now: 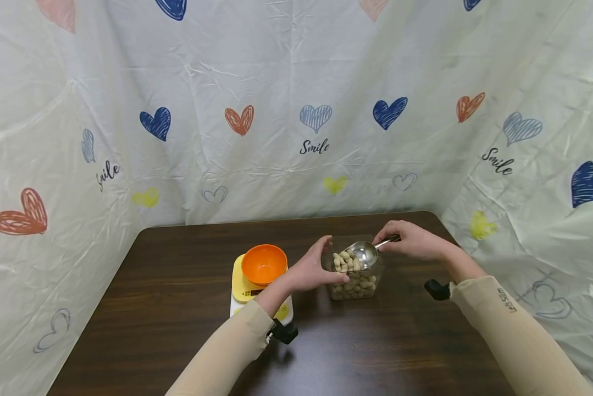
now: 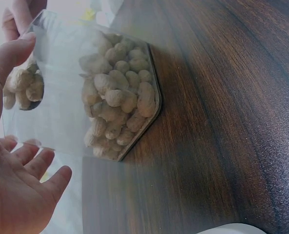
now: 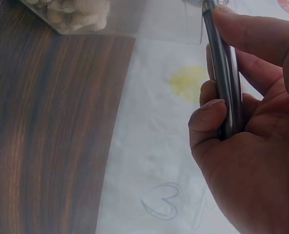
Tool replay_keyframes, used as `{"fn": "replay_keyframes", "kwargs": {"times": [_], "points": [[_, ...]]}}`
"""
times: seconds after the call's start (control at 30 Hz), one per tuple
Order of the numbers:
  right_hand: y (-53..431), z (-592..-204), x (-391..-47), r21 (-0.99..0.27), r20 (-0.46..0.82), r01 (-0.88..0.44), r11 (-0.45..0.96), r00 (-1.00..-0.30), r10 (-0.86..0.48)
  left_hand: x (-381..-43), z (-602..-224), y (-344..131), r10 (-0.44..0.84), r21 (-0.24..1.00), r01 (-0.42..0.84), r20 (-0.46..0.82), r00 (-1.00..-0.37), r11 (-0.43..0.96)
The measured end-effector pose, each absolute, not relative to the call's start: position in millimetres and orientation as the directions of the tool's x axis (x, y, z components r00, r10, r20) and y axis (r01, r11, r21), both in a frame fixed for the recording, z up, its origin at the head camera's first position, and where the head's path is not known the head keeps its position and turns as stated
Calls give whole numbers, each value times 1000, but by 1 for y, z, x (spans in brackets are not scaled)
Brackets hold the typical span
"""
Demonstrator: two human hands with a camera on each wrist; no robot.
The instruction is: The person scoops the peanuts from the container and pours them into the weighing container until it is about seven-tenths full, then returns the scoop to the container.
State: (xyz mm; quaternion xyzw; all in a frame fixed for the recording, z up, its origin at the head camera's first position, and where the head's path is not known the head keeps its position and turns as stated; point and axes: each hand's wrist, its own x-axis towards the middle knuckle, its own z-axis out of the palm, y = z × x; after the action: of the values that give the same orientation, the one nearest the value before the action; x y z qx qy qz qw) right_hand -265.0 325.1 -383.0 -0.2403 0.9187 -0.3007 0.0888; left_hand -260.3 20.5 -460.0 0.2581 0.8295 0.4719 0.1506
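Observation:
A clear plastic container (image 2: 61, 102) stands on the table with unshelled peanuts (image 2: 116, 90) in its lower part. My left hand (image 1: 312, 269) holds it from the left, thumb on one side and fingers on the other. At its top right, my right hand (image 1: 412, 241) grips the dark handle (image 3: 225, 83) of a metal scoop (image 1: 366, 254). The scoop's bowl is at the container's mouth, heaped with peanuts. In the right wrist view the fingers curl round the handle, and the scoop's bowl is out of frame.
Left of the container, an orange bowl (image 1: 264, 265) sits on a yellow and white kitchen scale (image 1: 239, 307), partly behind my left forearm. The dark wooden table (image 1: 177, 286) ends at a white curtain (image 1: 276, 192) printed with hearts, behind and at both sides.

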Motion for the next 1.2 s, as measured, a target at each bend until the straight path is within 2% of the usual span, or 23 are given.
{"fn": "replay_keyframes", "kwargs": {"times": [1.2], "points": [[335,-380,-267,-577,37,-386,720,-893,-449,-261,-460,21,576,863,280,-15,-817,419]]}}
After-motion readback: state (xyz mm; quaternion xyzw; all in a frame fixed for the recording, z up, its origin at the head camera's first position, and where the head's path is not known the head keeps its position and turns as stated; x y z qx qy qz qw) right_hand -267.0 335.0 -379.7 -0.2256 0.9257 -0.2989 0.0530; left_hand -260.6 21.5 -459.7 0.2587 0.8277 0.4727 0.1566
